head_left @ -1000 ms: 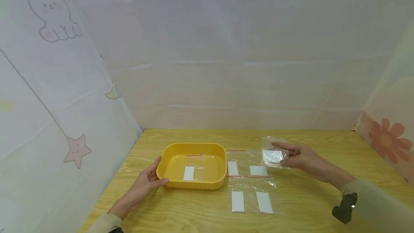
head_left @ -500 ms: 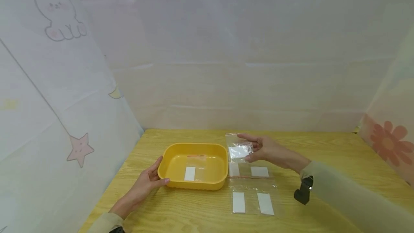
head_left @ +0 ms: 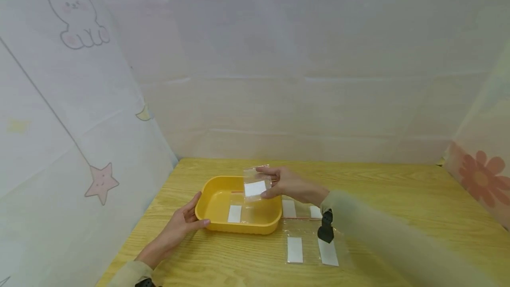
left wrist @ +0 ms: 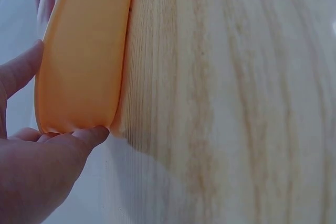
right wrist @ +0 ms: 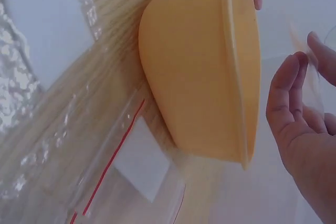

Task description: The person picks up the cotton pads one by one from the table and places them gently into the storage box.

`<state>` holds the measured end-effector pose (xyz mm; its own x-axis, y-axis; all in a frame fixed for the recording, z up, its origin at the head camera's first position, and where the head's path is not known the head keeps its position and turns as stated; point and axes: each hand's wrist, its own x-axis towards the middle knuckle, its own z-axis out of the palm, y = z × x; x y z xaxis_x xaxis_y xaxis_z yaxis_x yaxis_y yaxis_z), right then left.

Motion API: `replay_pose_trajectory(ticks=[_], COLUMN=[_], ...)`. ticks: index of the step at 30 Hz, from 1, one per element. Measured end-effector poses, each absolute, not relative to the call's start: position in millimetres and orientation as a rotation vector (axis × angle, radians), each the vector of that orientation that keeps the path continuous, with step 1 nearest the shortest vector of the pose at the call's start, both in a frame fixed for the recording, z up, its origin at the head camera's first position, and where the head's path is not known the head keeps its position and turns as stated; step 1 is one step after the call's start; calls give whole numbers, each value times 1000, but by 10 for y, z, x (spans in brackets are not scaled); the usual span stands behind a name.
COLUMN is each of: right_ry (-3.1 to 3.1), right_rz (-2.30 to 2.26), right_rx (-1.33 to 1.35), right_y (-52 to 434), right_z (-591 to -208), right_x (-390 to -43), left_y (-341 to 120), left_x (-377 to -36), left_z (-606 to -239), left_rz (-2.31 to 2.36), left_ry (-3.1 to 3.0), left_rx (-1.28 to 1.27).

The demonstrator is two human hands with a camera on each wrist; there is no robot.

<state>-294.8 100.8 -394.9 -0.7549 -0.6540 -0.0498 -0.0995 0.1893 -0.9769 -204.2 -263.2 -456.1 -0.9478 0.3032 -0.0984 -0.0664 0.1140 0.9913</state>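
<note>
My left hand (head_left: 179,228) holds the left end of a yellow plastic basin (head_left: 239,228), thumb at the front rim and fingers along the outer side. In the left wrist view its fingertips press the basin's end wall (left wrist: 84,51). Over the basin's right half, my right hand (head_left: 291,185) pinches a clear zip bag (head_left: 255,188) with a white card-like piece in it. The right wrist view has this bag almost edge-on between thumb and fingers. A similar zip bag (head_left: 234,213) lies inside the basin, partly behind the held one.
Several more clear zip bags with white pieces (head_left: 295,250) lie flat on the wood-grain table (head_left: 223,260) right of the basin; the right forearm covers part of them. Red seal lines show on the bags. A patterned cloth (head_left: 279,79) hangs behind and at the sides.
My right hand has carried the zip bag leftward, from over the bags on the table to over the basin. My left hand has stayed on the basin.
</note>
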Motion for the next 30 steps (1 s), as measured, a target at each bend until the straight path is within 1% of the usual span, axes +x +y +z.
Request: replay_pose_trajectory(ticks=[7, 14, 24, 30], right_ry=[1999, 2017, 2040, 2145], right_rz=[-1599, -1636, -1643, -1543], right_rx=[-651, -515, -445, -446], right_y=[638, 403, 279, 256], right_z=[-4025, -4111, -4194, -4257], right_x=[-2922, -2881, -2837, -2808], left_y=[-2605, -2597, -2572, -2563], left_x=[-2046, -2035, -2044, -2050], left_z=[-4565, -4553, -4563, -4572], left_rz=[1905, 1898, 1895, 1904], left_ry=[2146, 2146, 2160, 2167], left_rx=[199, 202, 187, 176])
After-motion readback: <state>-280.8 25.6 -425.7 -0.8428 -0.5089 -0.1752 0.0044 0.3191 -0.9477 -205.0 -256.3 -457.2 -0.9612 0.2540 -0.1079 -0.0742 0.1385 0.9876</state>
